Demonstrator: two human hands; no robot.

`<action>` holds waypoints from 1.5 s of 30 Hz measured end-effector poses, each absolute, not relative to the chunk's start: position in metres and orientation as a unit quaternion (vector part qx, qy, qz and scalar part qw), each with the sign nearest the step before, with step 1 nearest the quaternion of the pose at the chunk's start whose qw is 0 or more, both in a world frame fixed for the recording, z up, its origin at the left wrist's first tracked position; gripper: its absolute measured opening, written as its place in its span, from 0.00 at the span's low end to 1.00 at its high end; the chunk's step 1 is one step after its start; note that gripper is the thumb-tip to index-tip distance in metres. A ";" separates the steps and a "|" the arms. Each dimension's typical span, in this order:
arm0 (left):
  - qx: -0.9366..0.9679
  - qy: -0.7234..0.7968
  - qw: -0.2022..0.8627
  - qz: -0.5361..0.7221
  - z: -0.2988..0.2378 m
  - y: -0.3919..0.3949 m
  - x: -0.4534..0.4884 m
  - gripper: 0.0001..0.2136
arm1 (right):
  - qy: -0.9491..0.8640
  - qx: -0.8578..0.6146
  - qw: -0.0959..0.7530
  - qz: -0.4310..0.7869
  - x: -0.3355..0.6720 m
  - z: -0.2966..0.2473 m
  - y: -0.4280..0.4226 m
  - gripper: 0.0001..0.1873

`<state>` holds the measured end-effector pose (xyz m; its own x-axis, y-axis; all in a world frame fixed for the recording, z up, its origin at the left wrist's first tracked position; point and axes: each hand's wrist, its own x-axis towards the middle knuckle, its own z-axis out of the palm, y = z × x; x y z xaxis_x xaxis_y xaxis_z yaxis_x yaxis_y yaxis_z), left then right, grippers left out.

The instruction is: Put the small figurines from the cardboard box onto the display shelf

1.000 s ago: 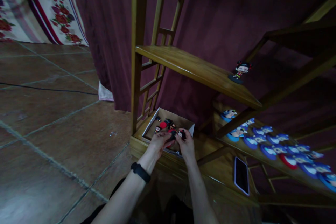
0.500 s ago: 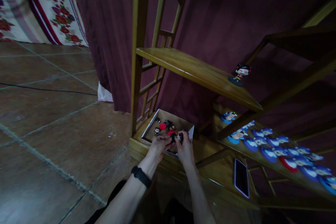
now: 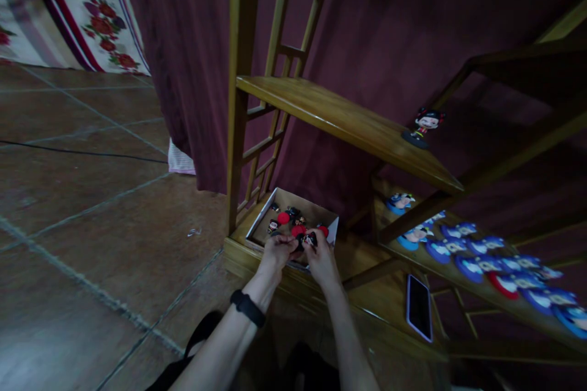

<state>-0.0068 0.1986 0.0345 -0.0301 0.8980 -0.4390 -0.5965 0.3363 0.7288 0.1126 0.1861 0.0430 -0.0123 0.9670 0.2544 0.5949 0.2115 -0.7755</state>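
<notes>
Over the cardboard box (image 3: 262,220), my right hand (image 3: 323,263) grips a small black-haired toy figurine (image 3: 310,239) between thumb and fingers. My left hand (image 3: 276,252) meets it from the other side, its fingers pinched on a dark piece at the figurine's lower end that looks like a base. How the two pieces fit together is hidden by my fingers. Inside the box lie several loose figurine parts, among them a red disc (image 3: 283,218) and a small figure (image 3: 273,226).
A finished-looking figurine on a black base (image 3: 427,122) stands on the upper wooden shelf (image 3: 321,104). Several figures on blue bases (image 3: 444,248) line the lower right shelf. A phone (image 3: 419,307) lies on the bottom board. A shelf post (image 3: 236,134) rises left of the box.
Both hands stay together over the box, with the figurine shifted slightly left and turned a little. The whole view has moved slightly.
</notes>
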 end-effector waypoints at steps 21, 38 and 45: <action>0.192 0.478 0.676 0.526 0.034 0.200 -0.012 0.04 | -0.552 -0.510 0.495 0.435 0.119 0.038 0.196 0.30; 0.157 0.421 0.720 0.529 0.048 0.193 -0.008 0.10 | -0.382 -0.504 0.563 0.532 0.112 0.024 0.195 0.17; 0.196 0.422 0.709 0.529 0.048 0.193 -0.010 0.11 | -0.380 -0.509 0.558 0.533 0.111 0.025 0.196 0.14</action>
<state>-0.0102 0.1934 0.0482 0.0827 0.9166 -0.3911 -0.5850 0.3624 0.7256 0.1108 0.1960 0.0251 0.1420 0.9828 -0.1183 -0.2081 -0.0872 -0.9742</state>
